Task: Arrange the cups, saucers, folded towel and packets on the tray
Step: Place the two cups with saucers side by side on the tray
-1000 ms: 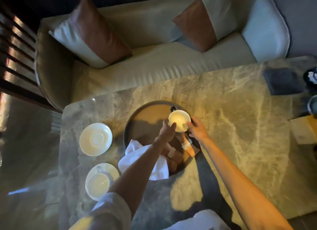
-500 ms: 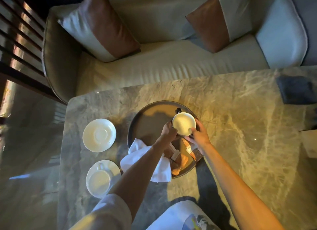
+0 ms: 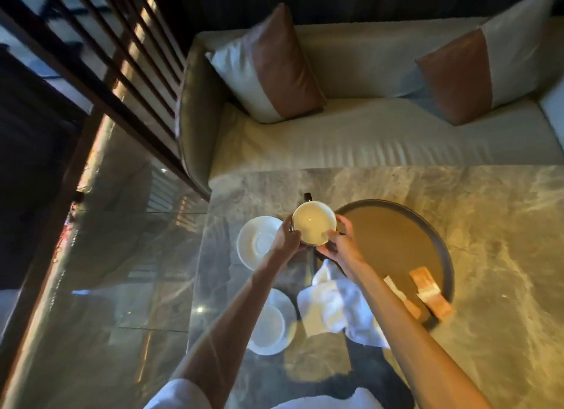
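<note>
Lifted off the round dark tray (image 3: 439,240) toward the empty white saucer (image 3: 256,240): dark white-lined ceramic cup (image 3: 313,227), left hand (image 3: 288,240) and right hand (image 3: 340,243) both closed on its rim. Fragile, slick; best held by the body.

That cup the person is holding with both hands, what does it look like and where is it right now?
The cup is round, with a pale cream inside that looks empty and a dark outside with a dark handle pointing away from the person. It looks like glazed ceramic. It is upright, gripped by the left hand and right hand, between the empty saucer and the tray. Whether it touches the table is unclear.
</note>
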A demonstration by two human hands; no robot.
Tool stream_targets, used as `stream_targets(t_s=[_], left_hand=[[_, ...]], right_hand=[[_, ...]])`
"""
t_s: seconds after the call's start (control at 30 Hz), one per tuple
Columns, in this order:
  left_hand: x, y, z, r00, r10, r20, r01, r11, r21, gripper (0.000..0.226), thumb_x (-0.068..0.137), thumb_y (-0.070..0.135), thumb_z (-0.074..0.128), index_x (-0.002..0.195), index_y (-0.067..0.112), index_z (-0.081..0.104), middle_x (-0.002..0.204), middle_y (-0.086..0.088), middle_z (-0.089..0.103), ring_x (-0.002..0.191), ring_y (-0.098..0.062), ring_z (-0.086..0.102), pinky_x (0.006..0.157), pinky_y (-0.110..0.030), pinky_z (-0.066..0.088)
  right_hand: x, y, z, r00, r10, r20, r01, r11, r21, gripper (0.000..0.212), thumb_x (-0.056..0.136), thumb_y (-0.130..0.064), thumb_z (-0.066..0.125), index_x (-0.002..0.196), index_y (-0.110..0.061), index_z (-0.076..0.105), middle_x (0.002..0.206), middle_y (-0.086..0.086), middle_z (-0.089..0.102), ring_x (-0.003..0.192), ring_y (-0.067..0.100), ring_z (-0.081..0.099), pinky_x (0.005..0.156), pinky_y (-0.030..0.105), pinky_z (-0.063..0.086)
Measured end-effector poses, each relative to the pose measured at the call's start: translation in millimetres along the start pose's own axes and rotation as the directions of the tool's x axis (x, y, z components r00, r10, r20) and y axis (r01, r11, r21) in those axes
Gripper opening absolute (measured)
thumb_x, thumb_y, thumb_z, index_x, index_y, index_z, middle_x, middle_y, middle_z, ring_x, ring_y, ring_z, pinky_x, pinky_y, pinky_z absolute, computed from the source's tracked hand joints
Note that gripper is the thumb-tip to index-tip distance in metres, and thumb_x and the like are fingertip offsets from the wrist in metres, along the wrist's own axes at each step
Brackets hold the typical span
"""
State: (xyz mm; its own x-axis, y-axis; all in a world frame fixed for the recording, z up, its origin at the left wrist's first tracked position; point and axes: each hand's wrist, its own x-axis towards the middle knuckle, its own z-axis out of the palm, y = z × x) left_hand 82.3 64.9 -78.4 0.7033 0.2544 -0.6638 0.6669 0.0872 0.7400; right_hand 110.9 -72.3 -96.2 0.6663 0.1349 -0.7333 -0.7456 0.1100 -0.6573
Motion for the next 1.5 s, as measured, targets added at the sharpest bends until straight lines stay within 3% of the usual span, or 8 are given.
stream_targets(t_s=[0.1,0.23,0.33,0.53,0.73,0.87,1.1,1.5], left_hand=[[2.1,-12.2,-41.3,0.995,-0.07,-0.075,0.069,0.997,-0.02,0.053,0.095,-0.002,0.037,0.145,0.015,0.037,0.137,-0.023,0.048,0.111,-0.036,0.057,0.056,-0.025,0.057],[4.6,-28.1,-78.9,0.992,-0.071,-0.1,0.075,0.997,0.034,0.054,0.093,-0.001,0.037,0.145,0.016,0.038,0.134,-0.012,0.045,0.108,-0.027,0.053,0.069,-0.038,0.059],[3.8,-37.3,-95.0,0.994,-0.051,-0.099,0.056,0.997,0.049,0.059,0.088,-0.007,0.037,0.139,0.02,0.044,0.121,-0.004,0.045,0.091,-0.015,0.053,0.049,-0.024,0.056],[5.4,-51.2,-107.2,0.993,-0.096,-0.069,0.102,0.991,0.088,0.064,0.085,-0.009,0.039,0.143,0.018,0.041,0.122,-0.006,0.043,0.11,-0.025,0.043,0.08,-0.044,0.058],[4.4,-54.2,-105.7,0.997,-0.078,-0.024,0.081,0.985,0.153,0.058,0.095,-0.006,0.044,0.148,0.015,0.031,0.144,-0.016,0.04,0.112,-0.019,0.039,0.056,-0.01,0.045],[6.0,-56.1,-104.5,0.997,-0.076,-0.022,0.079,0.984,0.159,0.059,0.096,-0.005,0.047,0.149,0.013,0.028,0.147,-0.017,0.036,0.114,-0.02,0.038,0.054,-0.007,0.038],[0.4,-56.4,-100.8,0.989,-0.13,-0.067,0.136,0.987,0.086,0.049,0.1,0.006,0.036,0.148,0.017,0.032,0.145,-0.018,0.038,0.119,-0.03,0.043,0.084,-0.046,0.054],[0.5,-57.5,-103.1,0.994,-0.093,-0.049,0.1,0.982,0.162,0.055,0.095,0.0,0.037,0.148,0.015,0.03,0.146,-0.017,0.037,0.128,-0.035,0.041,0.092,-0.054,0.054]], right_hand=[[-1.3,18.0,46.5,0.999,0.035,0.009,-0.035,0.999,-0.003,0.048,0.094,0.01,0.043,0.118,-0.031,0.046,0.141,0.014,0.041,0.13,0.042,0.045,0.07,0.04,0.058],[-1.7,40.0,82.7,0.997,0.082,-0.008,-0.082,0.995,-0.051,0.048,0.095,0.01,0.044,0.121,-0.03,0.043,0.137,0.016,0.042,0.128,0.043,0.048,0.065,0.034,0.057],[-1.6,52.7,94.5,0.995,0.104,-0.014,-0.104,0.99,-0.09,0.049,0.095,0.009,0.044,0.121,-0.033,0.041,0.139,0.015,0.042,0.125,0.042,0.051,0.07,0.036,0.058],[-4.0,65.5,102.0,0.988,0.152,-0.015,-0.153,0.981,-0.119,0.047,0.097,0.009,0.042,0.128,-0.027,0.04,0.14,0.018,0.04,0.124,0.041,0.051,0.076,0.041,0.06],[-5.1,70.4,96.4,0.985,0.174,-0.006,-0.174,0.981,-0.086,0.051,0.096,0.011,0.041,0.13,-0.027,0.038,0.144,0.017,0.038,0.129,0.04,0.049,0.087,0.043,0.058],[-4.5,72.0,95.2,0.984,0.179,-0.006,-0.179,0.98,-0.09,0.051,0.097,0.01,0.041,0.131,-0.028,0.037,0.146,0.018,0.037,0.129,0.04,0.048,0.089,0.045,0.058],[-5.2,74.9,95.0,0.98,0.199,0.006,-0.197,0.975,-0.107,0.051,0.099,0.007,0.04,0.131,-0.033,0.035,0.143,0.017,0.039,0.12,0.038,0.058,0.079,0.04,0.06],[-7.1,71.3,89.7,0.981,0.191,-0.013,-0.191,0.967,-0.171,0.051,0.098,0.003,0.049,0.138,-0.028,0.04,0.141,0.018,0.047,0.116,0.038,0.063,0.089,0.042,0.058]])
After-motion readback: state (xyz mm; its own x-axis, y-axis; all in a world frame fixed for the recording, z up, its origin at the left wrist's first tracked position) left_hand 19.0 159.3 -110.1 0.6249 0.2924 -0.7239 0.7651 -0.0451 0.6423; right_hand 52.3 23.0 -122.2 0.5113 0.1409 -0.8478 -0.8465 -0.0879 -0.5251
